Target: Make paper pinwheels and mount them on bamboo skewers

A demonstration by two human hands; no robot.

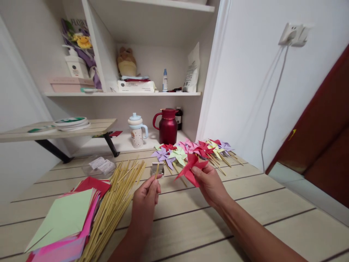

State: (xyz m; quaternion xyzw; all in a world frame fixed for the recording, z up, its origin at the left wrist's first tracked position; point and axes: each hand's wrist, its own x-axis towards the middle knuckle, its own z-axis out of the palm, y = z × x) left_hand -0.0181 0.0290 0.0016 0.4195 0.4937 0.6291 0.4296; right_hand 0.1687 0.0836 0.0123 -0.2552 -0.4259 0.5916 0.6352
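1. The left hand (pixel 145 196) was raised above the wooden table (pixel 245 203), forearm rising from the near edge, its fingers pinched shut on a thin bamboo stick (pixel 156 171) that pointed up and away.
2. The right hand (pixel 208 182) reached in from the near right, palm turned left, fingers closed on a red paper pinwheel (pixel 191 166), held just right of the stick.
3. A bundle of sticks (pixel 117 200) lay left of the left hand, beside stacked coloured paper (pixel 68 222).
4. Finished pinwheels (pixel 193 149) lay farther back, near a red jug (pixel 167 125).
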